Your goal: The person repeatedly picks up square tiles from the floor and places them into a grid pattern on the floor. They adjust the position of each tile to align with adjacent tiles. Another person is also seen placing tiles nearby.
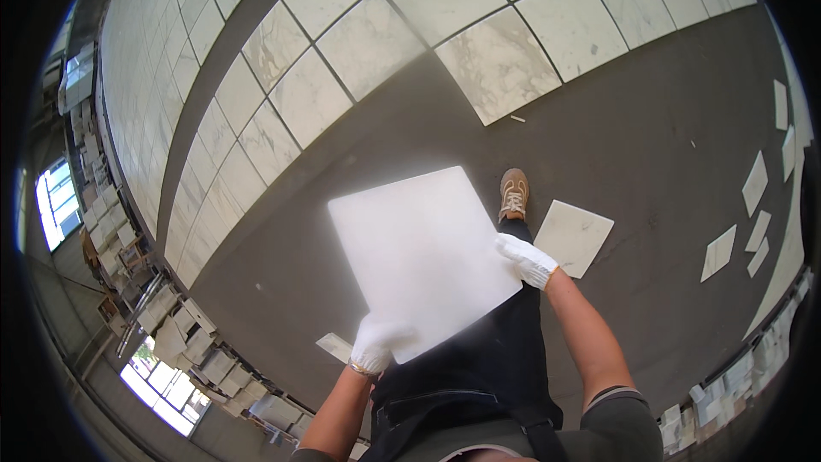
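Head view: left hand (375, 344) and right hand (526, 262) hold a glaring white, flat, four-cornered slab (425, 258).

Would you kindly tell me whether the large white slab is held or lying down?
Held: the left hand and the right hand grip the white slab at opposite edges.

Two gloved hands (376, 342) (526, 261), one white slab (423, 261), one shoe (513, 194), seven loose pieces (574, 237) at right
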`<move>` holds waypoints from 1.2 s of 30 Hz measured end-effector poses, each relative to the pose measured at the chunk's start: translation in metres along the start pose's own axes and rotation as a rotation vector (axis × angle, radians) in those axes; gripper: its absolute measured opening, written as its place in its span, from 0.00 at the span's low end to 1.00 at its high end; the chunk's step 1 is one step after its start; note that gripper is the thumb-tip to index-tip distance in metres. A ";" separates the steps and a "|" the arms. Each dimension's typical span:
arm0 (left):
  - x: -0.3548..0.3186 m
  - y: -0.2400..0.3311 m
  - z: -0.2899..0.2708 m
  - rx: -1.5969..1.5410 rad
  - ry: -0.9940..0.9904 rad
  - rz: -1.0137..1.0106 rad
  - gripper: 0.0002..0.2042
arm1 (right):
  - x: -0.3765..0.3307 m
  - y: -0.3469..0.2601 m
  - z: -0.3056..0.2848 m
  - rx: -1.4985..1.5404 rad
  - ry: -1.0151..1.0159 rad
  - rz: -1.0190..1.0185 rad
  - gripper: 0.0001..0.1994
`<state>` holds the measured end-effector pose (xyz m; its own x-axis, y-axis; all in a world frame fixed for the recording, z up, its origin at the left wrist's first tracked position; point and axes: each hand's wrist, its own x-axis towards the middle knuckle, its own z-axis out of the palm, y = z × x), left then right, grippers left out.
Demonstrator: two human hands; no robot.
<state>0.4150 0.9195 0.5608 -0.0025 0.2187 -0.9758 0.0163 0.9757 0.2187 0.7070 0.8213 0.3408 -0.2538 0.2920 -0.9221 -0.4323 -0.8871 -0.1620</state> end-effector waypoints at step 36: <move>0.595 0.020 -0.104 0.148 -0.157 0.129 0.24 | 0.481 -0.143 -0.008 -0.238 0.541 -0.744 0.15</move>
<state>0.3098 1.0710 -0.0145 0.1638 0.3246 -0.9316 0.1529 0.9246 0.3490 0.6539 1.0858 -0.0822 0.4767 0.6590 -0.5818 -0.1185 -0.6076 -0.7853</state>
